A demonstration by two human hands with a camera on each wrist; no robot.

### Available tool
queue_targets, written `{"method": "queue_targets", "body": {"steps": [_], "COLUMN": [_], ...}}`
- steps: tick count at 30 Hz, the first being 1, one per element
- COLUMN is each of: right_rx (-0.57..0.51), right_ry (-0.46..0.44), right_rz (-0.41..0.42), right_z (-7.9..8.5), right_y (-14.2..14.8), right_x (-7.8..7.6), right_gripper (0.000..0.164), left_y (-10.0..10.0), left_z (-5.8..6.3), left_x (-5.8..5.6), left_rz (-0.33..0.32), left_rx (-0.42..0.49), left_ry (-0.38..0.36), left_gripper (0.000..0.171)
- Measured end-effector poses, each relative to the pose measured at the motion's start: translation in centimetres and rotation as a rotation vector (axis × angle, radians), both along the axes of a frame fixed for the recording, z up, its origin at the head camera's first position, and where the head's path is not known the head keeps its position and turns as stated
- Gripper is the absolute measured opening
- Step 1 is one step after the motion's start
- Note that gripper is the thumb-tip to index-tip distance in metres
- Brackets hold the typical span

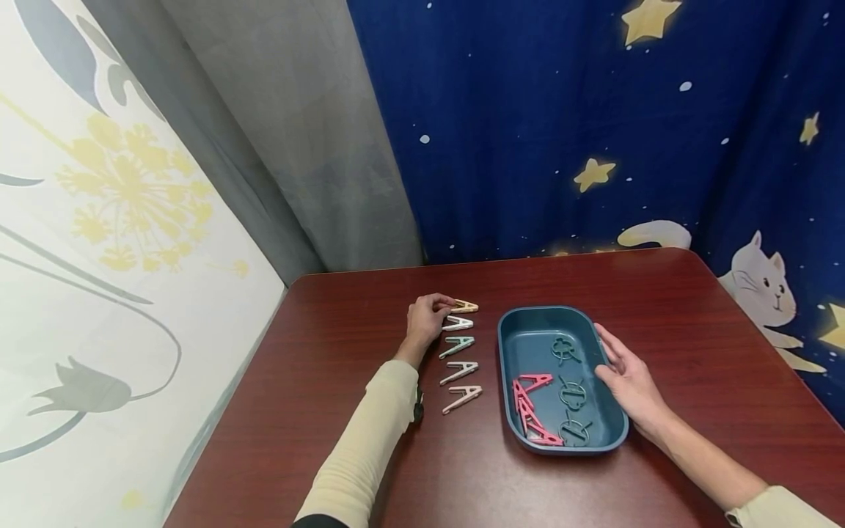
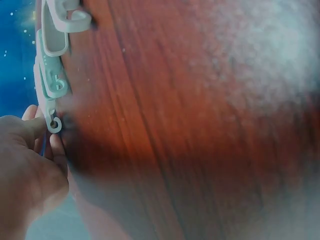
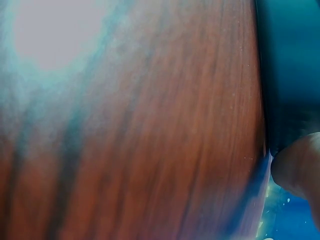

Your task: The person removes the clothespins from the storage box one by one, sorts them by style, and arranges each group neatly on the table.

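Note:
A column of hook-ended plastic clothespins lies on the table. At its far end my left hand (image 1: 428,317) pinches the yellow clothespin (image 1: 466,306) with its fingertips. Nearer to me follow a white clothespin (image 1: 458,323), a pale green one (image 1: 457,346), a greyish one (image 1: 459,372) and a pale pinkish one (image 1: 463,397). My right hand (image 1: 630,381) grips the right wall of a dark teal tray (image 1: 538,319), thumb over the rim. Inside it are several pink clothespins (image 1: 545,438) at the near left and three dark green roundish clips (image 1: 573,394) along the right.
The brown wooden table (image 1: 343,352) ends at a blue star-patterned curtain (image 1: 515,147) and a grey curtain (image 1: 317,132) behind. On the left stands a white flower-patterned panel (image 1: 198,308).

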State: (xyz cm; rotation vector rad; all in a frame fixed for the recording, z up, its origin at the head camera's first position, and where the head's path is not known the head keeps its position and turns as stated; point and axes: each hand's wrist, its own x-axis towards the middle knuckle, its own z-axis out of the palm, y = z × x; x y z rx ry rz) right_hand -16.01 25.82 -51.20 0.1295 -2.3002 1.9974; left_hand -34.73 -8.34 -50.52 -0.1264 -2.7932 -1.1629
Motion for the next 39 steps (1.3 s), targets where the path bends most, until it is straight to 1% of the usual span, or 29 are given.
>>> {"method": "queue_targets", "body": {"steps": [4, 10, 17, 20, 23, 27, 37, 39], "right_rx": [0.014, 0.023, 0.034, 0.041, 0.044, 0.037, 0.023, 0.024], "right_ry": [-0.007, -0.027, -0.021, -0.022, -0.025, -0.012, 0.008, 0.009], "right_rz": [-0.006, -0.008, -0.01, -0.015, -0.009, -0.005, -0.006, -0.006], "right_z": [0.1, 0.2, 0.2, 0.2, 0.1, 0.1, 0.0, 0.0], "right_y": [0.0, 0.0, 0.1, 0.2, 0.1, 0.0, 0.1, 0.1], "right_x": [0.0, 0.2, 0.2, 0.2, 0.2, 0.2, 0.1, 0.1], "right_gripper": [0.071, 0.072, 0.073, 0.072, 0.073, 0.072, 0.072, 0.072], "left_y": [0.1, 0.0, -0.4, -0.6, -0.8, -1.1, -1.4, -1.5], "left_z": [0.1, 0.1, 1.1, 1.3, 1.2, 1.2, 1.2, 1.3], "left_x": [0.2, 0.4, 0.7, 0.8, 1.0, 1.1, 0.8, 0.7], "left_rz": [0.009, 0.006, -0.005, -0.011, 0.001, 0.022, 0.042, 0.047], "left_rx": [-0.01, -0.004, -0.016, -0.039, -0.06, -0.063, -0.085, -0.08], "left_ry": [-0.013, -0.024, 0.002, -0.005, -0.012, -0.002, -0.007, 0.002], "left_gripper": [0.013, 0.015, 0.015, 0.014, 0.013, 0.012, 0.01, 0.011]}}
